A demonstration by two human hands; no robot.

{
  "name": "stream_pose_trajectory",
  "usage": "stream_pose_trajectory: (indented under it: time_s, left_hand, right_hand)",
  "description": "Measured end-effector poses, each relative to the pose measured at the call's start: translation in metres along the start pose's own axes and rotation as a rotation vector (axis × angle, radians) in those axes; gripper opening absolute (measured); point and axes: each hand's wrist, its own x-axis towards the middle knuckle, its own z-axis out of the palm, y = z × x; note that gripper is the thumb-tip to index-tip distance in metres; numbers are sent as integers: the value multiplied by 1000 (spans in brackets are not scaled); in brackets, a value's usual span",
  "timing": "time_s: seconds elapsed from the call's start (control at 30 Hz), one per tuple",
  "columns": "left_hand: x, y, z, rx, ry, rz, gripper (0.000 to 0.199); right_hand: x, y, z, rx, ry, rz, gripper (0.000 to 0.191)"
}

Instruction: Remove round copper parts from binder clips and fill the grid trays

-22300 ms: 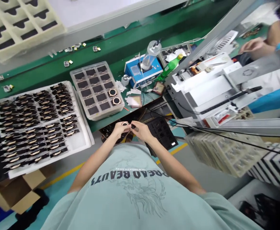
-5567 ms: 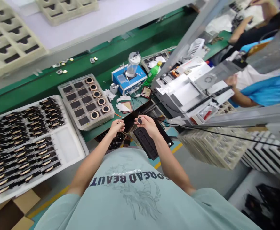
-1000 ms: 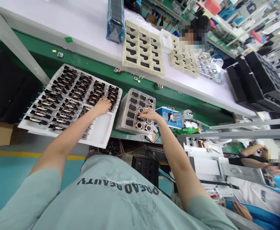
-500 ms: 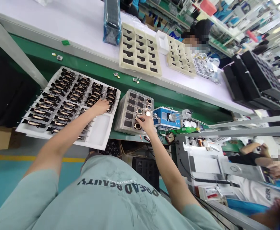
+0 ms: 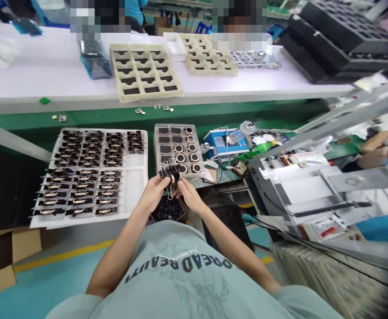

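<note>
There, straight ahead at twelve o'clock, the left hand [image 5: 153, 195] and right hand [image 5: 190, 196] had met, fingertips pinched round a black clipped bundle [image 5: 165, 173], wire handles [image 5: 172, 161] poking up! Moments earlier they'd been apart, one over each tray, so the work had apparently gone from fetching to handling. Ten o'clock: the white foam tray [image 5: 134, 186] and its clipped pieces [image 5: 81, 194]. Just beyond, at twelve, the see-through tray [image 5: 156, 146] now showed a ring [image 5: 180, 158] where the right hand had blocked the view.

Green bench [image 5: 213, 116]: white tray [image 5: 134, 181], clear compartmented box [image 5: 175, 130], blue device [image 5: 225, 144]. White shelf [image 5: 59, 71] above: 2 cream trays [image 5: 150, 94].
</note>
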Motion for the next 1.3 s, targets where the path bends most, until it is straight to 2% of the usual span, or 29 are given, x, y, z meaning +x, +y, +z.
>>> stream_pose_trajectory:
  time_s: [0.17, 0.3, 0.43, 0.53, 0.63, 0.73, 0.8, 0.9, 1.0, 1.07, 1.17, 1.3]
  left_hand:
    - [0, -6, 23, 21, 52, -66, 48]
    - [6, -11, 46, 81, 50, -111, 51]
    - [8, -24, 71, 68, 153, -113, 51]
    - [9, -33, 80, 31, 206, -121, 50]
    - [11, -38, 81, 10, 252, -133, 45]
    - [12, -43, 83, 1, 269, -119, 42]
    - [11, -49, 85, 14, 250, -120, 40]
    - [7, -63, 87, 60, 249, -190, 40]
    - [3, -76, 87, 73, 294, -282, 38]
    - [2, -82, 83, 50, 340, -316, 37]
    - [3, -86, 75, -6, 407, -311, 38]
    - [0, -82, 58, 18, 456, -178, 41]
  right_hand:
    - [-21, -3, -28, 31, 93, -1, 53]
    - [-37, -3, -45, -40, 46, -11, 48]
    - [-51, -3, -56, -1, -6, -18, 33]
    - [-60, -1, -60, -6, 14, 31, 29]
    - [-71, 6, -63, 8, 23, 109, 28]
    - [-76, 17, -61, 171, -70, 170, 39]
    - [-76, 23, -56, 244, -123, 212, 40]
    - [-71, 26, -47, 75, -132, 227, 28]
    - [-74, 24, -43, -167, -126, 206, 35]
    - [-84, 27, -46, -206, -152, 217, 36]
    - [-99, 49, -56, -224, -198, 264, 38]
    - [-97, 102, -60, -303, -165, 528, 35]
